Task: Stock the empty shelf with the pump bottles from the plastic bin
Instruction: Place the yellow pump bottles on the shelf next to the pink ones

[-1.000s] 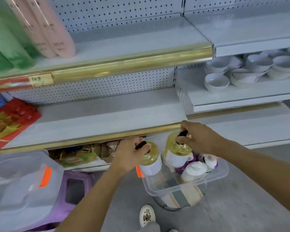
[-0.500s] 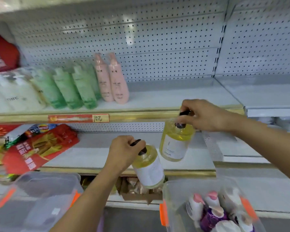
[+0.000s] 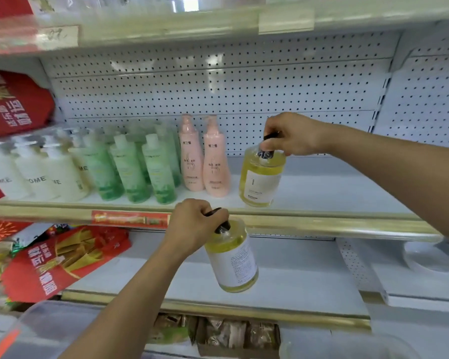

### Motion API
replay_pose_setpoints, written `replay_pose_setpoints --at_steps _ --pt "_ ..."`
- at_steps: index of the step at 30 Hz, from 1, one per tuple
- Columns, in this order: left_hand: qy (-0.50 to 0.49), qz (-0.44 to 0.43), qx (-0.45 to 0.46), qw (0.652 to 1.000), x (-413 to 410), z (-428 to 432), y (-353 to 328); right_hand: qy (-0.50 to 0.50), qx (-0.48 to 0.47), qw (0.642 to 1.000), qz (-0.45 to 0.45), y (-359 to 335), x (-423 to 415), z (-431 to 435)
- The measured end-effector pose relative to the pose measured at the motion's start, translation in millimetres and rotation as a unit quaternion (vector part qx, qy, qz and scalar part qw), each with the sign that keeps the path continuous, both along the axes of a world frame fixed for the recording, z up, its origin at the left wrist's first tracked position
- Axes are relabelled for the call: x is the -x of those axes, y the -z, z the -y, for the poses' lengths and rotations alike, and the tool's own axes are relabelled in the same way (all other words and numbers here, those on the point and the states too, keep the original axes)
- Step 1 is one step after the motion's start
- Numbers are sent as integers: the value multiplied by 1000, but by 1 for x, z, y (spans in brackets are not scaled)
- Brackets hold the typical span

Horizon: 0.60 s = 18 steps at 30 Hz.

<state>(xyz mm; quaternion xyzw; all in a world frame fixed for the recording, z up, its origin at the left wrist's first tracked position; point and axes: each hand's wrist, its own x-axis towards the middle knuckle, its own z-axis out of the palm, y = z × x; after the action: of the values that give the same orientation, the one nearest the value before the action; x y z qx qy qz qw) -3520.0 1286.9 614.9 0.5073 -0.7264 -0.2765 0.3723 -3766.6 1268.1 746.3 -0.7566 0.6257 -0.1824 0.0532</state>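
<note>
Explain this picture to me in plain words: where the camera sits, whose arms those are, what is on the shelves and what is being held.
No machine here: a person wears a wide-angle camera on the head, so you look down their own arms at a shop shelf. The right hand grips the black pump of a yellow bottle, which is at the front of the stocked shelf, right of two pink bottles; whether it touches down is unclear. Further left stand green bottles and blurred white bottles. The left hand holds a second yellow bottle by its pump, tilted, in the air before the lower shelf. Red packets lie at that shelf's left end.
</note>
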Motion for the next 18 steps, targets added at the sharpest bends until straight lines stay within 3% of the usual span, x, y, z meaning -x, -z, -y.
replay_pose_setpoints --at_steps 5,11,15,18 --pt "9 -16 -9 1000 -4 26 -6 10 -41 996 -80 10 -6 51" --pt "25 -22 -17 999 -10 46 -4 19 -75 992 -103 25 -9 79" --pt "32 -15 -24 999 -12 56 0 39 -45 997 -44 40 -4 79" --pt "31 -10 -33 999 -11 61 1 134 12 987 83 65 -11 63"
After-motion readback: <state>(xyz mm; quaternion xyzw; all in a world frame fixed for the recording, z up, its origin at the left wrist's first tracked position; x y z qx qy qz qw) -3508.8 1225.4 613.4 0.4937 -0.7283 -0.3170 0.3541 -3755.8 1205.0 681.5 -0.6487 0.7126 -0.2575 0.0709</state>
